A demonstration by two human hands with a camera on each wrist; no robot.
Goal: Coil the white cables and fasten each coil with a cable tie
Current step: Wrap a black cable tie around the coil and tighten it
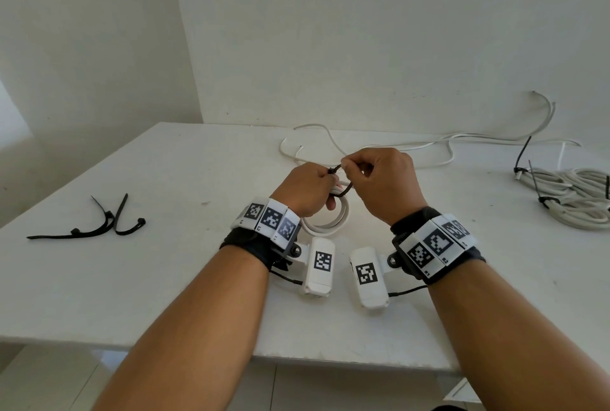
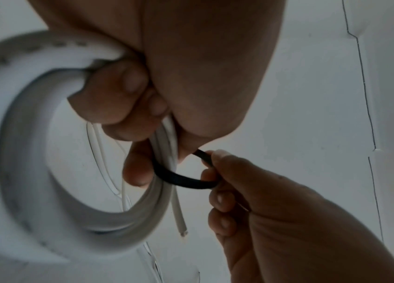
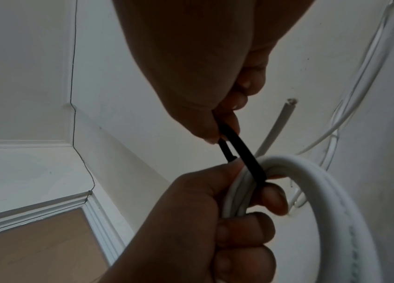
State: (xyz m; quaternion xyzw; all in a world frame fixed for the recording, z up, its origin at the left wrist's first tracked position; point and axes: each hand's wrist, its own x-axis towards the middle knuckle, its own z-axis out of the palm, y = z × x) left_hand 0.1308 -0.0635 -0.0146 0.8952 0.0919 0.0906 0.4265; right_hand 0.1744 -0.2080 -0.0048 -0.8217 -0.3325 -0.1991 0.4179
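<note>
My left hand [image 1: 308, 188] grips the white coil [image 1: 330, 222]; my right hand [image 1: 383, 179] pinches the black tie [image 2: 186, 181] looped round it. Next, I judge, thread and pull tight.

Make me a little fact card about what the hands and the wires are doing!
left hand: grips the white coil
right hand: pinches the black cable tie
tie: looped around the coil, still loose
spare ties: on the table, left side
finished coils: right side, already tied
loose cable: behind the hands
</note>
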